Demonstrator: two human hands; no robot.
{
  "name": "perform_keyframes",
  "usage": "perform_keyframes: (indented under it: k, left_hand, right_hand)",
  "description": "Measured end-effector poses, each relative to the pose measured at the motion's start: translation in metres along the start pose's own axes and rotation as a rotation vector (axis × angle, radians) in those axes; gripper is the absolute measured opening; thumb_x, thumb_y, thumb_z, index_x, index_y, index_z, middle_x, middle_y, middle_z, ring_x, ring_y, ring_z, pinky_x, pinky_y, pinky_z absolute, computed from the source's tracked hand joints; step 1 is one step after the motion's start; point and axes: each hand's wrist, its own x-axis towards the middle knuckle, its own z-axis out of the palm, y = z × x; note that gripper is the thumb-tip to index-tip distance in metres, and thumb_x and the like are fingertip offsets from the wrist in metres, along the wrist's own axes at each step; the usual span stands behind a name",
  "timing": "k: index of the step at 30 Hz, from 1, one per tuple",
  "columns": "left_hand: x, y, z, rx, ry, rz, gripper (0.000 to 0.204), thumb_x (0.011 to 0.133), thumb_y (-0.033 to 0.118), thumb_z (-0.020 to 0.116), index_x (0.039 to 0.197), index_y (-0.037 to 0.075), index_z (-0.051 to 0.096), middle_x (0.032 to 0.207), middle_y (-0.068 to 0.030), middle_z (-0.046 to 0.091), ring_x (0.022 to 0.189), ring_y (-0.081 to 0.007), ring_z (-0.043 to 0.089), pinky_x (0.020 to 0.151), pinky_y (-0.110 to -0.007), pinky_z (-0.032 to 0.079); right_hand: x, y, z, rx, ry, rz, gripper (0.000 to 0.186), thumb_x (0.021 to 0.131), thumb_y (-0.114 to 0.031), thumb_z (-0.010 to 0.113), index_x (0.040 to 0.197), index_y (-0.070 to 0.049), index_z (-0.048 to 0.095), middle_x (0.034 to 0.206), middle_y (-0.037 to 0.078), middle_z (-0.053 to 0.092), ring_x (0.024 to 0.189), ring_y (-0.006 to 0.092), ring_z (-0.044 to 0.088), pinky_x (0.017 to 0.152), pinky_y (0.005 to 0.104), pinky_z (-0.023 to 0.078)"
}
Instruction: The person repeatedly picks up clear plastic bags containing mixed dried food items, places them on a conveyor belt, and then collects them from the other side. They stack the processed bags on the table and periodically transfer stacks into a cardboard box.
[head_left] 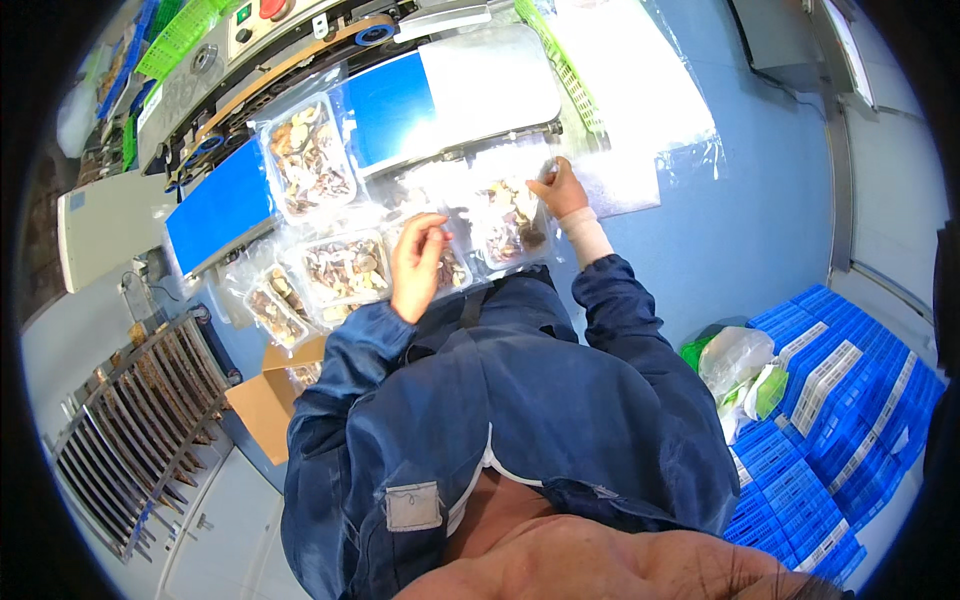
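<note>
Far L, a metal rack (140,440) is standing nr an open cardboard box (260,415). Next, a small clear pack (276,318) w/ brown & cream pcs is lying beside a lgr pack (345,268); above, a belt pack (305,160) is resting on the blue belt (390,110). L hand (415,265) is partly covering the adj. pack (455,272), fingers curling loosely; can't tell if gripping. Rightmost pack (510,225) is lying below the belt's R end, R hand (562,192) touching its upper-R edge, fingers narrowing; can't tell if film's pinched. Far R, blue crates (850,390) are standing stacked.
</note>
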Motion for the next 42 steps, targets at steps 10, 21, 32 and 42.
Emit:
perform_keyframes:
  k: [10, 21, 32, 42]
  left_hand:
    - [0.028, -0.019, 0.071, -0.198, 0.079, -0.258, 0.03, 0.087, 0.018, 0.057, 0.111, 0.001, 0.051, 0.1, -0.0042, 0.057, 0.098, -0.013, 0.051, 0.088, -0.027, 0.038]
    - [0.154, 0.065, 0.041, -0.252, -0.037, -0.222, 0.025, 0.091, 0.03, 0.048, 0.087, 0.008, 0.06, 0.076, 0.0017, 0.056, 0.061, -0.008, 0.048, 0.052, -0.022, 0.037]
    - [0.24, 0.07, -0.012, -0.44, 0.038, -0.347, 0.026, 0.093, 0.025, 0.046, 0.092, 0.001, 0.057, 0.092, -0.0094, 0.061, 0.085, -0.0209, 0.057, 0.081, -0.036, 0.047]
    - [0.251, 0.076, -0.034, -0.441, 0.083, -0.342, 0.026, 0.094, 0.023, 0.043, 0.095, 0.001, 0.056, 0.091, -0.0092, 0.061, 0.085, -0.0205, 0.057, 0.08, -0.036, 0.049]
  right_hand:
    - [-0.059, -0.013, -0.118, 0.551, -0.304, -0.022, 0.029, 0.075, -0.018, 0.068, 0.097, -0.001, 0.06, 0.069, 0.0, 0.049, 0.065, 0.0072, 0.047, 0.057, 0.0218, 0.04]
    - [0.026, -0.135, -0.154, 0.781, -0.066, -0.118, 0.026, 0.089, -0.02, 0.052, 0.078, 0.002, 0.061, 0.062, 0.0, 0.055, 0.052, 0.0056, 0.048, 0.046, 0.0184, 0.038]
    - [0.115, -0.178, -0.101, 0.637, 0.053, -0.243, 0.028, 0.084, -0.022, 0.055, 0.072, 0.001, 0.066, 0.058, 0.006, 0.058, 0.05, 0.0125, 0.054, 0.05, 0.026, 0.043]
    - [0.141, -0.195, -0.08, 0.717, -0.02, -0.244, 0.028, 0.084, -0.02, 0.055, 0.07, 0.001, 0.066, 0.057, 0.005, 0.058, 0.049, 0.0108, 0.052, 0.048, 0.0252, 0.043]
